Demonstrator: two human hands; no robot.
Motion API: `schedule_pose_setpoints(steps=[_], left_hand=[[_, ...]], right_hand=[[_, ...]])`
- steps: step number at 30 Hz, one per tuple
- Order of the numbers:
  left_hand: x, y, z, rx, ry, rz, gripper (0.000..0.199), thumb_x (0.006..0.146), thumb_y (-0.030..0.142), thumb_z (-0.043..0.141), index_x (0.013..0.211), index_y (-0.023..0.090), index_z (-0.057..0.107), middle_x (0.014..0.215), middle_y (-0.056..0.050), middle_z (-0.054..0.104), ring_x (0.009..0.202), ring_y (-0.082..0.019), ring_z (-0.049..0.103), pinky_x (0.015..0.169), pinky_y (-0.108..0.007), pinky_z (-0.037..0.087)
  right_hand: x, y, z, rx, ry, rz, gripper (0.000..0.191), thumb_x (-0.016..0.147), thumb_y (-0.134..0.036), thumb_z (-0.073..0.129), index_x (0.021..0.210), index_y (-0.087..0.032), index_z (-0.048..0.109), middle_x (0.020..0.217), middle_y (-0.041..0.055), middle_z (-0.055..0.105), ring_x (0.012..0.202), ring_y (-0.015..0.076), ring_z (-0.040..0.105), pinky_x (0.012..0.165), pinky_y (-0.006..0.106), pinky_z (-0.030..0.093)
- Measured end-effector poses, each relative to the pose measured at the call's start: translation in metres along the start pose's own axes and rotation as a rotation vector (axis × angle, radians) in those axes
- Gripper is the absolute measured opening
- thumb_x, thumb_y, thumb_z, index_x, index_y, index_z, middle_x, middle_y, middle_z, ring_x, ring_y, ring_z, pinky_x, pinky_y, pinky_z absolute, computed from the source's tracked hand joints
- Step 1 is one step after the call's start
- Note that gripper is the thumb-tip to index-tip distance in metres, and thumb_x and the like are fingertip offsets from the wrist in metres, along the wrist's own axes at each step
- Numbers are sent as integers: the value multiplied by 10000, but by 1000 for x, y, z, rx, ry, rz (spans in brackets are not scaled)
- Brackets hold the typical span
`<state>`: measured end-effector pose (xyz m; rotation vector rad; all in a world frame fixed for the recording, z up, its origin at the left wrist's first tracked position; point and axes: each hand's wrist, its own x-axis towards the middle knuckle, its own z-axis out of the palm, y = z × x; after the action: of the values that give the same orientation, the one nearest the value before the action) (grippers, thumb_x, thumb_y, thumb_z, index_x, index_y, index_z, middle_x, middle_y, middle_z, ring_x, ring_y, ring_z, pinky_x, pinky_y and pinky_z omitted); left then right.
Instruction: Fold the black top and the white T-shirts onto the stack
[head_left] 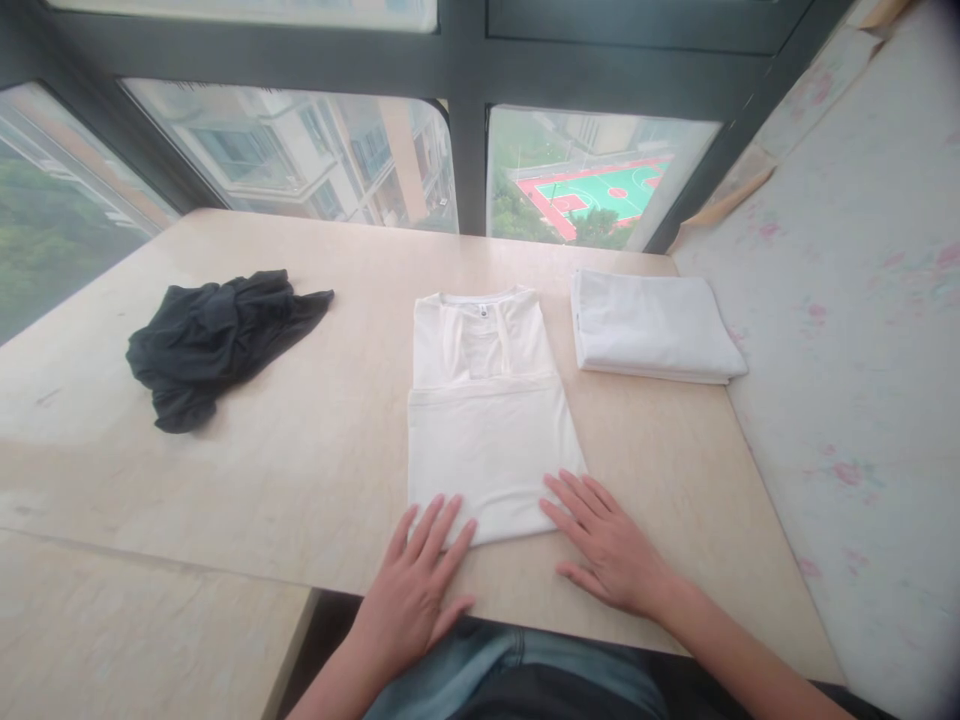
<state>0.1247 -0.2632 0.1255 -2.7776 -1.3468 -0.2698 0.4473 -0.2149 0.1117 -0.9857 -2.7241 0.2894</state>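
Blue denim [420,685] and a dark top [540,695] on the person's own body lie closest, just below the near edge of the pale ledge [337,470]. Both hands are palm down at that side: the left hand [416,590] has its fingers spread and its fingertips on the near left corner of the white shirt [487,440], while the right hand [615,555], fingers slightly apart and thumb out, touches the near right corner; neither grips the cloth. Laid flat and folded, the shirt sits in the middle of the ledge, neck toward the far edge, a crosswise edge of cloth below the collar. Toward the ledge's far right corner, beside the flowered wall [847,470], lies folded white cloth [645,325]; toward the left edge, crumpled black cloth [221,340]
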Motion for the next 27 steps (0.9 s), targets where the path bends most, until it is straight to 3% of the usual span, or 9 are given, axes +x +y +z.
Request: schedule_pose_setpoints(steps=[4, 7, 9, 14, 17, 20, 27], left_hand=[[-15, 2, 7, 22, -17, 45, 755, 872, 643, 540, 1496, 233, 431, 1568, -121, 397, 1455, -316, 332, 1213, -466, 163], [-25, 6, 11, 20, 36, 16, 501, 962, 388, 504, 1447, 264, 498, 1529, -88, 463, 1431, -282, 386, 1211, -465, 186], [-33, 10, 15, 18, 90, -1, 450, 973, 193, 435, 1404, 262, 545, 1485, -77, 519, 1394, -241, 445, 1204, -435, 226], [-51, 13, 17, -57, 258, -57, 406, 961, 105, 439, 1283, 247, 639, 1336, -104, 641, 1263, -215, 569, 1159, -417, 334], [-60, 12, 12, -109, 263, -18, 411, 931, 55, 482, 1253, 244, 653, 1237, -89, 694, 1190, -208, 614, 1148, -437, 356], [-64, 10, 7, -154, 235, 51, 402, 925, 37, 475, 1230, 224, 659, 1161, -65, 725, 1130, -191, 644, 1130, -422, 382], [-43, 11, -1, -90, 241, 20, 264, 888, 98, 598, 1116, 197, 689, 1122, -76, 733, 1081, -212, 662, 1009, -370, 470]], right_hand=[[-16, -9, 3, -29, -66, 7, 746, 914, -550, 563, 1529, -174, 372, 1615, 146, 257, 1495, 341, 236, 1180, 553, 302], [-27, -21, 4, -12, -53, 7, 756, 901, -552, 579, 1526, -177, 381, 1609, 145, 272, 1492, 337, 247, 1184, 537, 299], [-35, -32, 6, -5, -28, 19, 728, 900, -510, 590, 1520, -184, 393, 1598, 139, 303, 1485, 327, 270, 1179, 522, 314], [-52, -50, 11, 3, 121, 74, 545, 893, -315, 601, 1410, -159, 528, 1526, 161, 434, 1446, 326, 353, 1106, 500, 420], [-57, -51, 12, 37, 241, 43, 383, 881, -121, 543, 1250, -166, 636, 1365, 138, 604, 1329, 282, 508, 1042, 455, 479], [-56, -46, 10, 65, 268, 22, 403, 869, -15, 467, 1182, -171, 667, 1195, 105, 697, 1151, 227, 624, 981, 421, 514], [-55, -30, 6, 95, 257, -22, 354, 928, -67, 468, 1191, -188, 671, 1129, 90, 721, 1071, 209, 655, 936, 406, 546]])
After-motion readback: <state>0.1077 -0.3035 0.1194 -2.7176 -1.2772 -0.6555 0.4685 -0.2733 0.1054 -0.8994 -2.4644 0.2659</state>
